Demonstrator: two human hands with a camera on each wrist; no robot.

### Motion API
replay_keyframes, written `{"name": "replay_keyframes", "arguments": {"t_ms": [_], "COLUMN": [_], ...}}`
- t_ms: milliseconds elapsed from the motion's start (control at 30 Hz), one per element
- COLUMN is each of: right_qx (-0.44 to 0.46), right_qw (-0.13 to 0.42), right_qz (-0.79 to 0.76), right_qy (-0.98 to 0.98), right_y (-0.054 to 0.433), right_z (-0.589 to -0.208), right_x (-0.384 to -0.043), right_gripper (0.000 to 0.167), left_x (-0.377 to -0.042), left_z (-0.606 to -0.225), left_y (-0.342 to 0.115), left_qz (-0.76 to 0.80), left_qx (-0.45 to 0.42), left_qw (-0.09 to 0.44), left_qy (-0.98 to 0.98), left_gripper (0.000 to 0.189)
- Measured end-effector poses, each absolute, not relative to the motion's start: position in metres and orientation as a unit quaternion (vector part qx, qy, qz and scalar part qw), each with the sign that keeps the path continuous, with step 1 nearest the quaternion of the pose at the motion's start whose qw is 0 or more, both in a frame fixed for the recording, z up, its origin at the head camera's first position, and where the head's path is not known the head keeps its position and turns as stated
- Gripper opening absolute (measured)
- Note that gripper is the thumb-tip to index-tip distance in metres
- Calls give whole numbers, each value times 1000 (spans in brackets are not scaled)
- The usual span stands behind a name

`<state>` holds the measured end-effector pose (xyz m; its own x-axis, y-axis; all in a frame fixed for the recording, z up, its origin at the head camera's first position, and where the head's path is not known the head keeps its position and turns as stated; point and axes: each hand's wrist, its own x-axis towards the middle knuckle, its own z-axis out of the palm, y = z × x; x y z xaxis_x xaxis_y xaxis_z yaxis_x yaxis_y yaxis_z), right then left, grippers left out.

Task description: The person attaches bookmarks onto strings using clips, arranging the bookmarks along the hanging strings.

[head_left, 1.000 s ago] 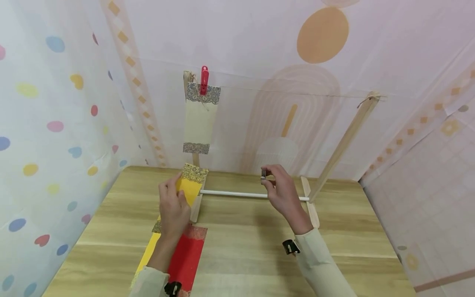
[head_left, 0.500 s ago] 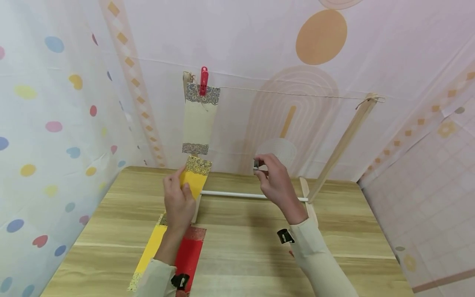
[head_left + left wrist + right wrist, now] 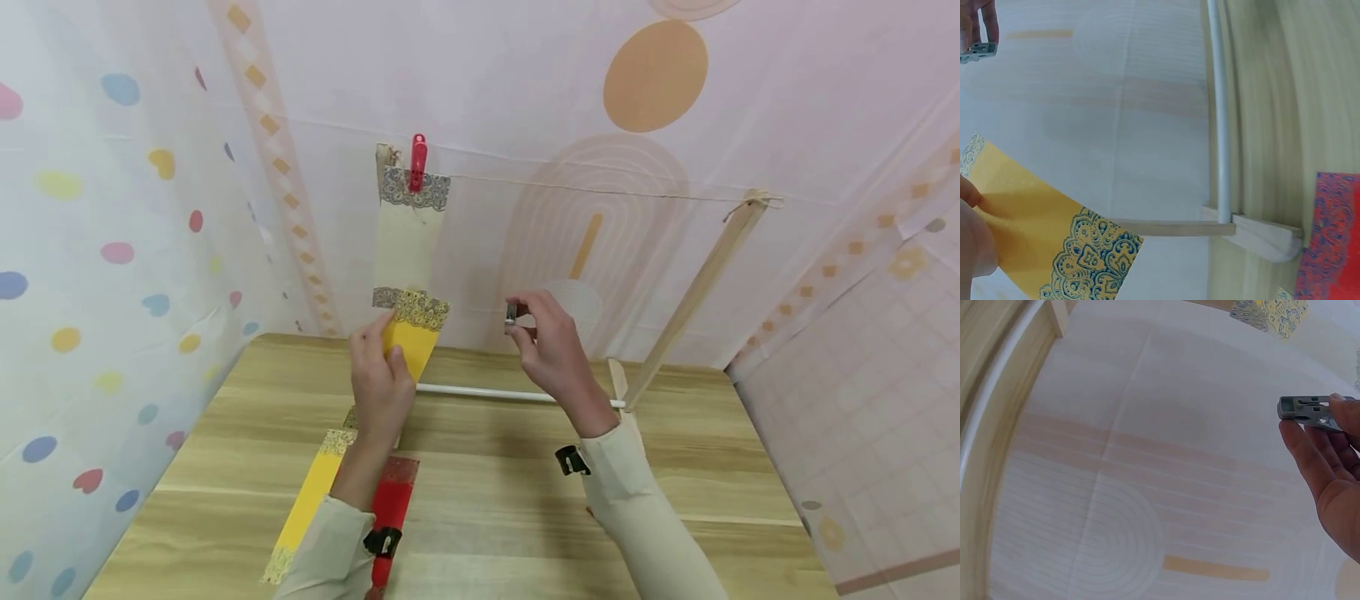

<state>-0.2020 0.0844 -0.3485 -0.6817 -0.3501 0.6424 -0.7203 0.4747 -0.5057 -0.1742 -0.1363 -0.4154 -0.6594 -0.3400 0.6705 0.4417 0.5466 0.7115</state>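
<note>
My left hand [image 3: 381, 379] pinches a yellow paper strip [image 3: 411, 343] with dark lace-pattern ends, holding it up off the table. In the left wrist view the strip [image 3: 1029, 215] tilts, its patterned end lower right. My right hand [image 3: 551, 346] pinches a grey clothespin [image 3: 1310, 411] between thumb and fingers, level with the strip and apart from it. Behind the strip, a cream paper strip [image 3: 408, 246] with patterned ends hangs from a string [image 3: 585, 188], clipped by a red clothespin [image 3: 417, 162]. The yellow strip overlaps the cream strip's lower end in the head view.
The string runs between two wooden posts; the right post [image 3: 697, 292] stands plainly visible. A white rod [image 3: 487, 392] joins their bases. On the wooden table [image 3: 510, 517] lie another yellow strip [image 3: 307, 496] and a red strip [image 3: 396, 496]. Patterned cloth [image 3: 480, 83] hangs behind.
My left hand has lifted the yellow strip up and to the right, off the table area. My right hand has risen and shifted left with the grey clothespin.
</note>
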Motion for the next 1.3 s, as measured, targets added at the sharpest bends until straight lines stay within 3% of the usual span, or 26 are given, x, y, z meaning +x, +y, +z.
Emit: {"name": "replay_keyframes", "arguments": {"t_ms": [500, 1067, 1300], "right_qx": [321, 340, 341], "right_qw": [244, 300, 296], "right_qz": [417, 448, 454], "right_qy": [-815, -770, -768], "right_y": [76, 62, 59], "right_z": [-317, -288, -274], "right_x": [-209, -221, -225], "right_gripper": [34, 28, 26], "left_x": [-191, -204, -207], "left_z": [-390, -362, -357], "left_y": [-121, -108, -108], "left_qz": [-474, -466, -463], "left_qx": [-64, -84, -100], "left_qw": [430, 450, 454], "left_qy": [-765, -757, -755], "left_gripper": [51, 47, 49]}}
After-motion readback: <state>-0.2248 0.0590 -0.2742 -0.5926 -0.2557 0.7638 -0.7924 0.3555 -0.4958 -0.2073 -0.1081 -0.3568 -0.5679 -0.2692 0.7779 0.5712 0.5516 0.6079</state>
